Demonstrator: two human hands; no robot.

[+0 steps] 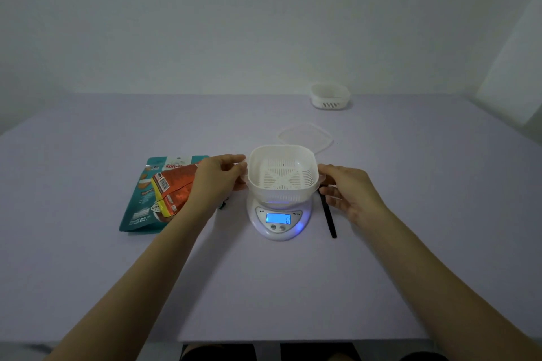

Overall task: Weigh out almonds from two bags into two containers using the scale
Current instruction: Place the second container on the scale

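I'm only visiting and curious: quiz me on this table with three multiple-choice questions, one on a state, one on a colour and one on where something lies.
1. The white container over the scale is: A full of almonds; B empty; C covered by a lid.
2. The scale's display glows: A red; B green; C blue.
3. The orange bag lies: A on the teal bag; B on the scale; C in the container.

Answers: 1 B, its slotted bottom shows bare; 2 C, the lit screen is blue; 3 A, it overlaps the teal bag, left of the scale.
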